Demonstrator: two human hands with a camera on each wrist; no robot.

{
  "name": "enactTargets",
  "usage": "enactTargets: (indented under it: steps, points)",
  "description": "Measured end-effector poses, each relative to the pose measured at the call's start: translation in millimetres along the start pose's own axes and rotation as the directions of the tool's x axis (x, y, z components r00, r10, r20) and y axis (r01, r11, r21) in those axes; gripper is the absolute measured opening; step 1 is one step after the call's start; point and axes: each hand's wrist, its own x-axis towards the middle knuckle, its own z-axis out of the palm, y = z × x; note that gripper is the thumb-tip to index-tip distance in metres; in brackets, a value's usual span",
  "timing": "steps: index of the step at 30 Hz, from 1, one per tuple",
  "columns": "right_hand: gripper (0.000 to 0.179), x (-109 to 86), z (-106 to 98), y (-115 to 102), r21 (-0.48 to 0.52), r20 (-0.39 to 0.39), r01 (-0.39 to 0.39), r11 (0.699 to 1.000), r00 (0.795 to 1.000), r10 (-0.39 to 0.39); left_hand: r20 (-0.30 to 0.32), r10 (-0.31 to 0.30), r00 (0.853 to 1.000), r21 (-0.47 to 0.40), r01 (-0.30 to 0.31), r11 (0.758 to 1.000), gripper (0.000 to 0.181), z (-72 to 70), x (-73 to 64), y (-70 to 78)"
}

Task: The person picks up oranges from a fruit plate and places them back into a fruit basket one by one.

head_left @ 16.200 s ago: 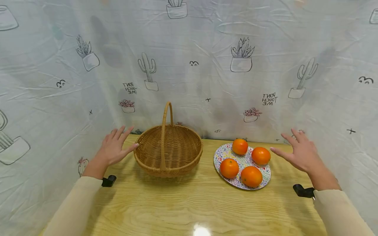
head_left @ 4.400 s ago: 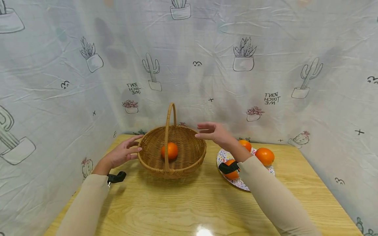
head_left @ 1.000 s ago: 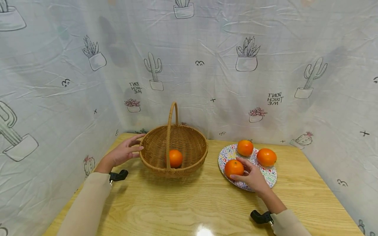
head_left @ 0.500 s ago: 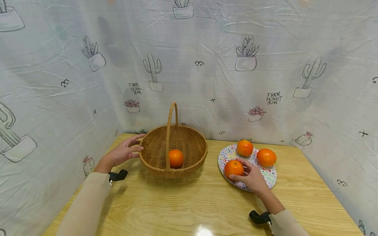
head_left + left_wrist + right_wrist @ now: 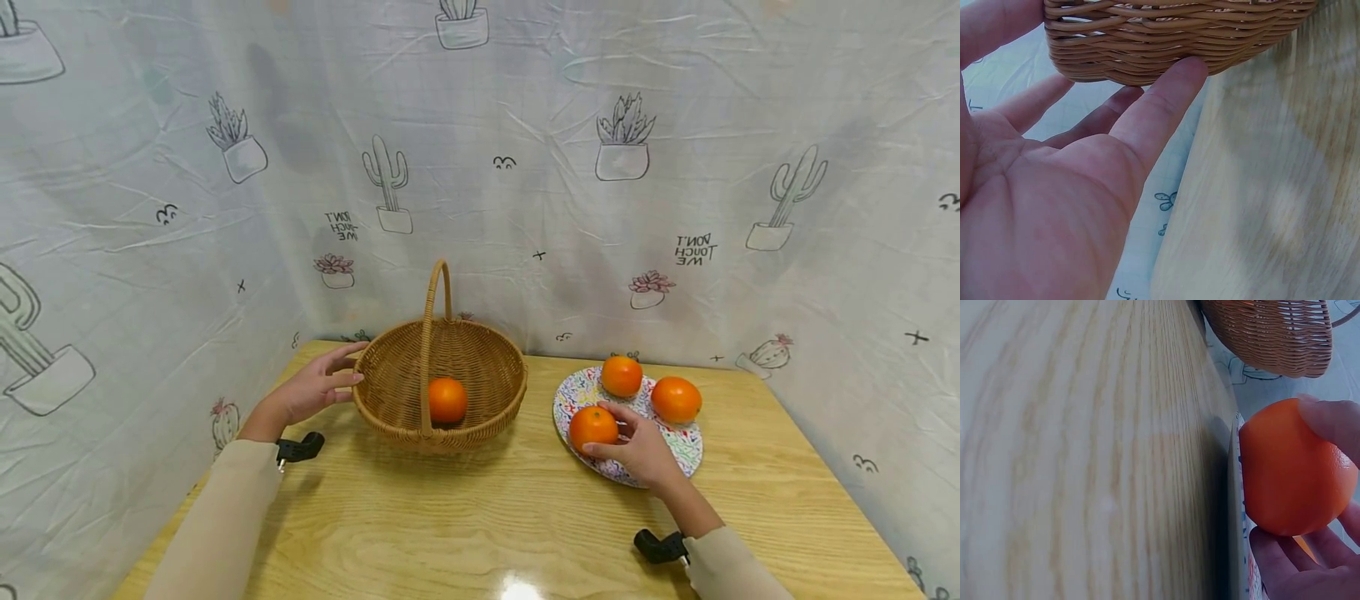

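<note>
My right hand [image 5: 637,447] holds an orange [image 5: 593,427] at the front left of a speckled plate [image 5: 686,454], thumb and fingers curved round it. In the right wrist view, that orange [image 5: 1297,469] sits against the plate's surface. My left hand [image 5: 311,387] is at the left side of a wicker basket [image 5: 480,354] with a tall handle, fingers fairly straight. The left wrist view has the thumb tip on the basket's woven wall [image 5: 1141,44], other fingertips at its edge. Inside the basket lies another orange [image 5: 447,401], partly behind the handle.
Two more oranges, one at the back [image 5: 622,376] and one at the right [image 5: 677,400], rest on the plate. Everything stands on a wooden table [image 5: 450,517]. A pale curtain [image 5: 480,200] with cactus drawings hangs right behind and along both sides.
Since the oldest frame, one orange has gone from the plate into the basket. My right hand has since moved from the basket to the plate and taken hold of another; the last second shows little movement.
</note>
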Motion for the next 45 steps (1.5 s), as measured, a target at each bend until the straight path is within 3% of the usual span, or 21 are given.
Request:
enactTargets:
  steps: [21,28,37,45]
  points:
    - [0.08,-0.2,0,-1,0.061,0.006,-0.018,0.998,1.0,0.017,-0.004,-0.023,1.0,-0.017,0.023,1.0,0.077,-1.6,1.9,0.8]
    - [0.081,1.0,2,-7,0.092,-0.023,0.011,0.996,1.0,-0.009,-0.013,-0.037,0.999,0.018,0.037,0.999,0.076,-2.7,2.3,2.5]
    - [0.075,2.7,0,-41,0.249,-0.001,0.069,0.966,0.998,-0.071,-0.014,-0.037,0.999,0.012,0.037,0.999,0.076,-0.9,4.0,4.1]
    - [0.079,14.2,-1,-82,0.288,0.041,0.081,0.954,0.994,-0.097,-0.014,-0.038,0.999,0.012,0.038,0.999,0.074,-1.3,4.5,3.4]
